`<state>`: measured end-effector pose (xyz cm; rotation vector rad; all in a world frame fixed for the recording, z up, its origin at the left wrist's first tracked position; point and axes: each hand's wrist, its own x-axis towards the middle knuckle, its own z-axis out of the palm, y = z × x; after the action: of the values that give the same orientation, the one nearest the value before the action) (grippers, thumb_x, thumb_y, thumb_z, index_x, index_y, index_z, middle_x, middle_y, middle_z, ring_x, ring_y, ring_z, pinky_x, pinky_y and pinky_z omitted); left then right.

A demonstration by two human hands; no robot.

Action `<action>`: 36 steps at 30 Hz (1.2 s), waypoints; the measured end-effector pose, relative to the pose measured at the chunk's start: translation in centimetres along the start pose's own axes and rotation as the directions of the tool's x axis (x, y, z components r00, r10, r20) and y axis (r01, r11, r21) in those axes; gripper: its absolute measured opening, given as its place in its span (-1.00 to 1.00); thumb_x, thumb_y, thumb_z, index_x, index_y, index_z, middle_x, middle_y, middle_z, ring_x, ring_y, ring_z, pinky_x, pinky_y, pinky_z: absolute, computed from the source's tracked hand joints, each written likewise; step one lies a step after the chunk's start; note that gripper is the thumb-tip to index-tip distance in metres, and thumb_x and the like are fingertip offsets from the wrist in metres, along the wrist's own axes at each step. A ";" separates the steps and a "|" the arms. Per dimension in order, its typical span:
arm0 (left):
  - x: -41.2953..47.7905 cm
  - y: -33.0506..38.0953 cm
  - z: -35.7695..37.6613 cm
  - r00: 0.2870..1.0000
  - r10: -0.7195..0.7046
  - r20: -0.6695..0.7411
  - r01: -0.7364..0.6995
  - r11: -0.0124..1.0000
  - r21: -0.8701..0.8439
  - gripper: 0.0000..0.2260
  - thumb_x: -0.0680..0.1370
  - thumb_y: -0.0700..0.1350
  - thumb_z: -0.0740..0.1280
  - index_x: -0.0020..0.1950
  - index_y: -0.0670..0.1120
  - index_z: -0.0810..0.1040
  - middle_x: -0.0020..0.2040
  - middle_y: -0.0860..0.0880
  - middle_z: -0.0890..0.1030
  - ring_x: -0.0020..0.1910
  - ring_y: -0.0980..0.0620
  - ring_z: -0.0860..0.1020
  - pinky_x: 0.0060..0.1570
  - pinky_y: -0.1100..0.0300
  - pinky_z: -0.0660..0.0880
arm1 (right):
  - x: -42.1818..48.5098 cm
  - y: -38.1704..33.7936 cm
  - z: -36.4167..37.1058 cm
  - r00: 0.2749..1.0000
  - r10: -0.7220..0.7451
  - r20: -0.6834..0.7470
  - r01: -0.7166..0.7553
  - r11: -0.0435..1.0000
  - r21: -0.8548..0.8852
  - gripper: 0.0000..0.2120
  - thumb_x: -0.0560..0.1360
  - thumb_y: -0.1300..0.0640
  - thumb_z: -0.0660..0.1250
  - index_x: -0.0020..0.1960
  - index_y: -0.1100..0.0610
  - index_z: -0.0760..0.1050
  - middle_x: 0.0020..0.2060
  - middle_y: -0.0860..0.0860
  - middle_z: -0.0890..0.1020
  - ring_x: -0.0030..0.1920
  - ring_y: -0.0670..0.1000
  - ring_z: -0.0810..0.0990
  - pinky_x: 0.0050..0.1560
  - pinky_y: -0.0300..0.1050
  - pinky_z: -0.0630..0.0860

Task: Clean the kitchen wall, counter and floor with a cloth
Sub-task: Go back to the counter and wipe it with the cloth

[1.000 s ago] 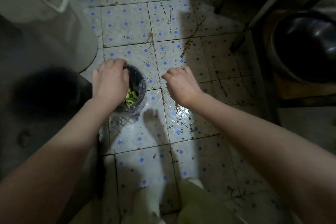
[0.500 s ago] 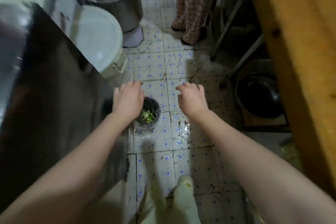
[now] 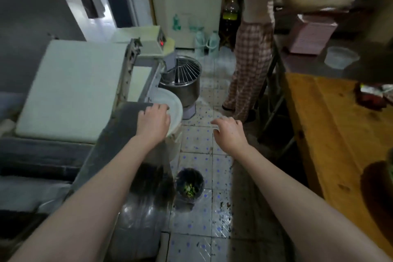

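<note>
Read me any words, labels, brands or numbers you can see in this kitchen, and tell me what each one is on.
No text is readable.
Blurred: red display on the control box.
Blurred: green print on the white cabinet.
Blurred: print on the red packet on the wooden table.

The floor aisle (image 3: 197, 142) narrows past white bucket (image 3: 177, 110) and small bin (image 3: 190, 183).

Both bare arms reach forward. The left hand (image 3: 153, 122) hangs over the rim of a white lidded bucket (image 3: 177, 103), fingers loosely curled; whether it touches is unclear. The right hand (image 3: 230, 132) hovers empty above the speckled tile floor (image 3: 197, 227). A small dark bin (image 3: 189, 185) holding green scraps stands on the floor between the arms, with a wooden table (image 3: 331, 134) at the right.
</note>
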<state>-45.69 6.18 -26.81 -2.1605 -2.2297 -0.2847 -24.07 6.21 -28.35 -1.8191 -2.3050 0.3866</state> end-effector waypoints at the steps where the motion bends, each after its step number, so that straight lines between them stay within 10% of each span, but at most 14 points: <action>1: 0.1 -0.9 -1.2 1.000 -0.021 -0.010 0.021 1.000 0.001 -0.70 0.62 -0.07 0.10 0.32 -0.08 0.42 0.23 -0.14 0.50 0.18 -0.18 0.46 0.11 -0.02 0.35 | 0.4 -0.9 -0.8 1.000 -0.025 -0.007 0.025 1.000 -0.003 -0.63 0.56 0.23 0.14 0.34 0.04 0.42 0.26 0.03 0.50 0.30 0.09 0.37 0.31 0.07 0.23; 20: -1.9 -14.8 -11.9 0.913 -0.379 -0.155 0.389 0.921 0.040 -0.70 0.61 -0.07 0.11 0.32 -0.06 0.40 0.26 -0.13 0.47 0.21 -0.16 0.44 0.16 -0.03 0.32 | 9.9 -16.6 -5.6 0.877 -0.472 -0.086 0.475 0.880 0.017 -0.69 0.53 0.15 0.22 0.25 0.01 0.50 0.19 0.02 0.56 0.26 0.10 0.44 0.24 0.10 0.33; 36: -10.7 -16.0 -16.3 0.604 -0.739 -0.299 0.776 0.630 0.011 -0.74 0.58 -0.07 0.17 0.23 -0.03 0.49 0.21 -0.11 0.50 0.19 -0.16 0.47 0.15 -0.04 0.34 | 12.2 -26.7 -7.4 0.564 -0.826 0.001 0.825 0.564 0.031 -0.71 0.57 0.11 0.19 0.27 0.02 0.47 0.24 0.05 0.52 0.28 0.10 0.42 0.27 0.06 0.30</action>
<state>-62.91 -7.18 -14.15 -0.8848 -2.7440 -0.3801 -49.37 12.90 -13.22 -0.5107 -2.7987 0.2545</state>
